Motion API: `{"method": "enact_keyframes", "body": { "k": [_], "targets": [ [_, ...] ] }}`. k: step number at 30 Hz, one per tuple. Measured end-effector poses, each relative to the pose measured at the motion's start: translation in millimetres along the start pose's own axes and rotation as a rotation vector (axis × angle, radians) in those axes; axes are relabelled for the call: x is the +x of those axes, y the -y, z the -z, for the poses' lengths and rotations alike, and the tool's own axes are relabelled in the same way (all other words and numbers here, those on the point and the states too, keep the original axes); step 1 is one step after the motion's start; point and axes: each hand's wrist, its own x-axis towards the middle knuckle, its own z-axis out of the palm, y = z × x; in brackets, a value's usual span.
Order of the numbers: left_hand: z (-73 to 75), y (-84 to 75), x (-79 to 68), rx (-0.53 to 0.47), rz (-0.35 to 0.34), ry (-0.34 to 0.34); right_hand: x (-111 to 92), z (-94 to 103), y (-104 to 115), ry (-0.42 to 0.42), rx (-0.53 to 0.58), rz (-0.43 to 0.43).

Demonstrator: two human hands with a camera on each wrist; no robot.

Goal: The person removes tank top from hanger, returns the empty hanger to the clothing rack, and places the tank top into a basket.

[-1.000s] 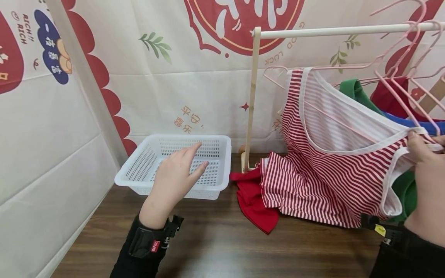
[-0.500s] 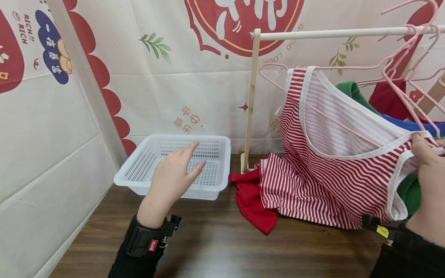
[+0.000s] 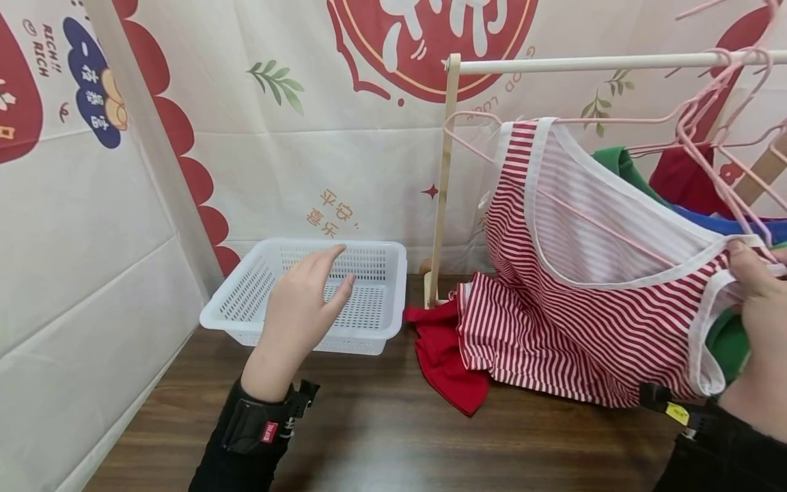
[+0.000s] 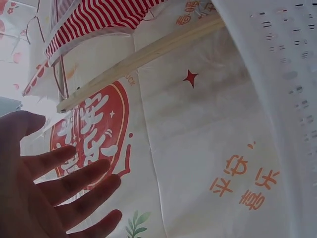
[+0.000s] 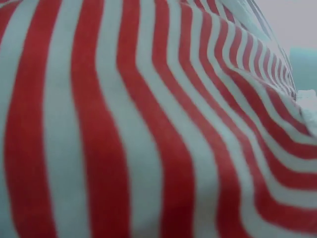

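A red-and-white striped tank top (image 3: 584,307) with white trim hangs tilted on a pink hanger (image 3: 615,121), its lower part bunched on the table. My right hand (image 3: 762,321) pinches its right shoulder strap against the hanger; some fingers are hidden at the frame's edge. The striped fabric (image 5: 148,124) fills the right wrist view, where no hand shows. Over a white perforated basket (image 3: 363,343), my left hand (image 3: 298,307) hovers with nothing in it. Its fingers are spread and relaxed in the left wrist view.
A rack with a white rail (image 3: 584,65) and wooden post (image 3: 444,191) stands behind the top. More pink hangers bear green (image 3: 617,162), blue and red garments. Red cloth (image 3: 451,369) lies on the table by the post. Printed fabric walls enclose the back and left.
The held hanger's left end has shifted left, past the post, with the tank top's left shoulder following. My right hand has moved slightly right, my left hand a little left.
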Motion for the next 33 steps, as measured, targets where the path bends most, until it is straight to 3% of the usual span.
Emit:
{"method": "enact_keyframes", "body": {
  "k": [5,10,16,20,24,27,33],
  "targets": [
    [-3.1,2.3,0.3,-0.062,0.007,-0.032,-8,-5.6,3,0.041,-0.225,0.194],
    [-9.4,6.8,1.1,-0.133,0.074,0.03,-17,-13.0,0,0.106,-0.385,0.416],
    [-16.2,6.0,1.3,-0.257,0.108,0.083,-29,-19.1,1,0.161,-0.635,0.574],
    [-24.4,-0.8,-0.1,-0.288,0.036,0.114,-35,-24.1,1,0.216,-0.658,0.691],
    [-31.0,-7.3,-0.6,-0.274,-0.032,0.098,-40,-29.8,2,0.301,-0.636,0.802],
    [-32.2,-10.1,0.0,-0.279,-0.018,0.105,-45,-33.2,3,0.354,-0.632,0.865],
    [-30.3,-9.8,0.9,-0.296,0.059,0.228,-51,-35.5,4,0.438,-0.661,0.89]
  ]
}}
